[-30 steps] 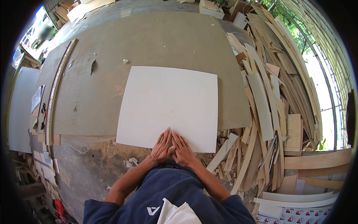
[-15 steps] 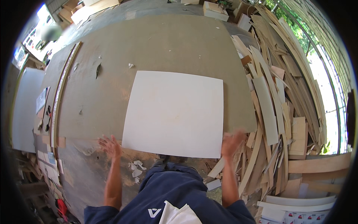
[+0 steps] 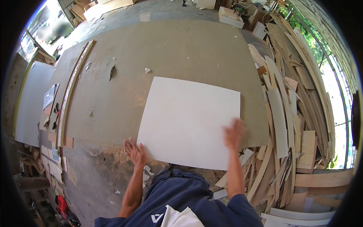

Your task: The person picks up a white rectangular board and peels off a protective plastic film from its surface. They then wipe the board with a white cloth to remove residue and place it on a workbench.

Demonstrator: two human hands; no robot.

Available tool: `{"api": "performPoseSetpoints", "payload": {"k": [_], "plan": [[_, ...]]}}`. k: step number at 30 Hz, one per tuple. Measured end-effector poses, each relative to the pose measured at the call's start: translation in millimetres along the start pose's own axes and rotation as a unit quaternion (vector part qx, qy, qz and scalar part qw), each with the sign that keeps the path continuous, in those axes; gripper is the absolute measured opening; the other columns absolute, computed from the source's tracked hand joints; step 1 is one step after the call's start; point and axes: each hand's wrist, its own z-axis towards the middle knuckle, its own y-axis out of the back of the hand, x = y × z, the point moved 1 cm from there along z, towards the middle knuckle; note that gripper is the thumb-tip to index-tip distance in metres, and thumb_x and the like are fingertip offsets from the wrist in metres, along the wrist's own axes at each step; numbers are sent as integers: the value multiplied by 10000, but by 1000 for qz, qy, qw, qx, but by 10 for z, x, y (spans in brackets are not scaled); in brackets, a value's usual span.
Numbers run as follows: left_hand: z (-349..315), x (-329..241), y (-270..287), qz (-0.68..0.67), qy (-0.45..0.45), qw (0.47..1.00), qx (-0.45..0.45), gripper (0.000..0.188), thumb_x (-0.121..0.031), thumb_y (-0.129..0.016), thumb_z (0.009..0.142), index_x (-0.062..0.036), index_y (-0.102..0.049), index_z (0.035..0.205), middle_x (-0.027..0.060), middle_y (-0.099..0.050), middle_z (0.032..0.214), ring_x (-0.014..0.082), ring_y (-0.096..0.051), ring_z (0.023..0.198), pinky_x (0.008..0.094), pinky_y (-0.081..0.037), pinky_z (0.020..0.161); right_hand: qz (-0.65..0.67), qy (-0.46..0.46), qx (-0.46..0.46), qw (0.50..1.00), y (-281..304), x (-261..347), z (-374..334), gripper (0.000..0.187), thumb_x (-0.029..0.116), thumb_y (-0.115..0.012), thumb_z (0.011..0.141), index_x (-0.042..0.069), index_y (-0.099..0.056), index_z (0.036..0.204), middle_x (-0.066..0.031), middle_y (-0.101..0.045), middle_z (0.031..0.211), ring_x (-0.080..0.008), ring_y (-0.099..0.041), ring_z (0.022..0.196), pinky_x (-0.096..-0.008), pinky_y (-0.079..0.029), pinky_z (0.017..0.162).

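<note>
A square white board point(image 3: 189, 117) lies flat on the large greyish-brown table sheet point(image 3: 128, 49), its near edge jutting out past the sheet toward my body. Beside the board's near left corner is my left hand point(image 3: 135, 152), open with its fingers spread. My right hand point(image 3: 233, 135) is over the board's right edge, blurred by motion; its outline looks open, thumb apart from the fingers, with nothing visible in it. Whether the right palm touches the board I cannot tell.
Along the left runs a long wooden strip point(image 3: 75, 85), with a dark pointed tool point(image 3: 112, 72) and a crumpled white scrap point(image 3: 147, 70) on the sheet. Heaped wood offcuts point(image 3: 278, 121) line the right side. A white box point(image 3: 230, 18) stands at the far end.
My right hand has moved from beside the board up over its right edge. The left hand has come closer to the near left corner. The whole view has shifted slightly.
</note>
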Motion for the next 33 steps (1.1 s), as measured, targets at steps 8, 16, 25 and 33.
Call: {"api": "performPoseSetpoints", "payload": {"k": [8,16,25,33], "plan": [[-192,186,-241,-119,93,978,-141,627,-461,-398,1066,-13,-363,1503,255,-404,1483,357,-365,1376,508,-216,1145,-135,-87,-212,964,262,-220,-192,680,363,-444,1051,-2,-217,1578,-236,-187,1648,-415,-114,1538,-564,-29,1239],[-121,548,-96,-516,100,846,93,306,-243,-534,1066,16,-693,1034,-14,-659,836,82,-573,758,271,-489,719,86,556,334,757,-962,3528,-837,789,578,-330,1023,41,-229,1591,-139,-141,1682,-290,-79,1562,-484,-6,1263],[-122,518,201,-550,139,797,208,384,-286,-506,1073,38,-710,1050,71,-721,847,157,-679,758,305,-528,756,-76,53,84,992,-1231,1646,2009,857,570,-401,1020,-7,-132,1594,-197,-113,1676,-319,-30,1565,-525,34,1245],[-82,513,238,-548,113,795,233,410,-307,-482,1082,36,-707,1099,70,-732,892,156,-684,778,286,-512,746,-158,55,120,979,-1314,2324,2125,891,614,-367,1003,-51,-194,1570,-218,-123,1669,-358,-33,1558,-576,23,1233]]}}
